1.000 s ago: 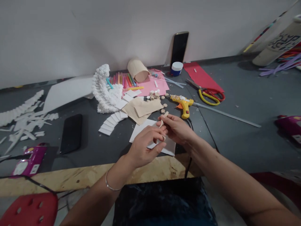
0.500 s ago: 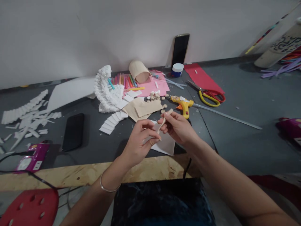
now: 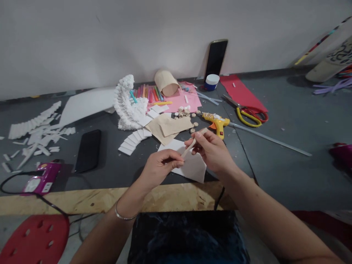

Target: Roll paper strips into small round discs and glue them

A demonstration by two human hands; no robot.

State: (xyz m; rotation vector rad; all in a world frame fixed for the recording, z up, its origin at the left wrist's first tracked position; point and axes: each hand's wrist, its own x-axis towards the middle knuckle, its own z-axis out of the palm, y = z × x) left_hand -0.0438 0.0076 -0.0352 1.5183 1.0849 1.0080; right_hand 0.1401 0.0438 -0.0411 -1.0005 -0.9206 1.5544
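From my end I count one yellow glue gun (image 3: pixel 217 123). In front of it, a left hand (image 3: pixel 158 168) and a right hand (image 3: pixel 216 149) make two, plus one beige strip (image 3: pixel 189 148). A flat phone (image 3: pixel 88 151) far left of the gun and a standing phone (image 3: pixel 216 58) behind it make two. I see one jar (image 3: pixel 212 83) behind it, one pair of scissors (image 3: pixel 240 109) to its right.

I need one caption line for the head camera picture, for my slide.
The left hand and right hand hold a beige strip above a white sheet, near a yellow hot-glue gun.
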